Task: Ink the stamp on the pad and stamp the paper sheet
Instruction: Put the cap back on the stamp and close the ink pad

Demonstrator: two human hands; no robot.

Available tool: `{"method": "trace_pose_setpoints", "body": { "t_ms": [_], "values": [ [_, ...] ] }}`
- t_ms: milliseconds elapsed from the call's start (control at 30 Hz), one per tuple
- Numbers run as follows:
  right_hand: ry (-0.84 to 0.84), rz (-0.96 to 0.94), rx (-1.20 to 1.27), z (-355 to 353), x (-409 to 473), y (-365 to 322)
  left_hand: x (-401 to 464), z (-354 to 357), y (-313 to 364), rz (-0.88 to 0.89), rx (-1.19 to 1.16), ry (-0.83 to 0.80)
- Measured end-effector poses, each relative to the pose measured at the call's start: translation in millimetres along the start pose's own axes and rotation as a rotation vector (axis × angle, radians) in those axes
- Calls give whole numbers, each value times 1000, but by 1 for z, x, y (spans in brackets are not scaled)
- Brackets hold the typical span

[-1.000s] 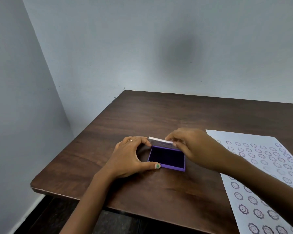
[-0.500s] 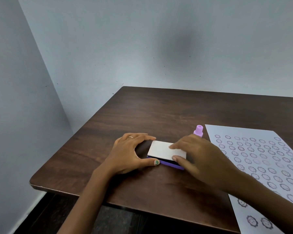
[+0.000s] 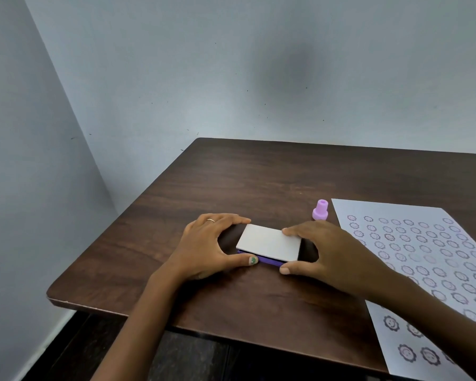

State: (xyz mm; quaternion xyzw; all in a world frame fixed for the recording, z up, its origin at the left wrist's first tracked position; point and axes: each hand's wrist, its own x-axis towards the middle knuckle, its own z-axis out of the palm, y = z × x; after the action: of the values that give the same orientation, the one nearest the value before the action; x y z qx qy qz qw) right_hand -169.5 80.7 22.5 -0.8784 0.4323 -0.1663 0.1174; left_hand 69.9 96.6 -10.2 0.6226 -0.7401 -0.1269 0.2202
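The purple ink pad (image 3: 268,243) lies on the dark wooden table (image 3: 259,182) with its white lid down over it. My left hand (image 3: 206,243) grips its left end between thumb and fingers. My right hand (image 3: 330,250) grips its right end the same way. A small lilac stamp (image 3: 320,209) stands upright just behind my right hand, untouched. The white paper sheet (image 3: 421,259) lies to the right, covered with several rows of round purple stamp marks.
The table stands in a corner between two pale walls. Its left and near edges drop to a dark floor. My right forearm crosses over the near part of the paper sheet.
The ink pad's lid was up, showing the dark pad. My right hand lowered it flat, then moved to grip the right end. The stamp came into view behind my hand.
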Motion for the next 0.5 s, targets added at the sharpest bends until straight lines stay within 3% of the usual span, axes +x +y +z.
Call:
{"method": "trace_pose_setpoints", "body": {
  "t_ms": [500],
  "values": [
    [64, -39, 31, 7, -9, 9, 1, 2, 0, 15, -11, 21]
  ]
}}
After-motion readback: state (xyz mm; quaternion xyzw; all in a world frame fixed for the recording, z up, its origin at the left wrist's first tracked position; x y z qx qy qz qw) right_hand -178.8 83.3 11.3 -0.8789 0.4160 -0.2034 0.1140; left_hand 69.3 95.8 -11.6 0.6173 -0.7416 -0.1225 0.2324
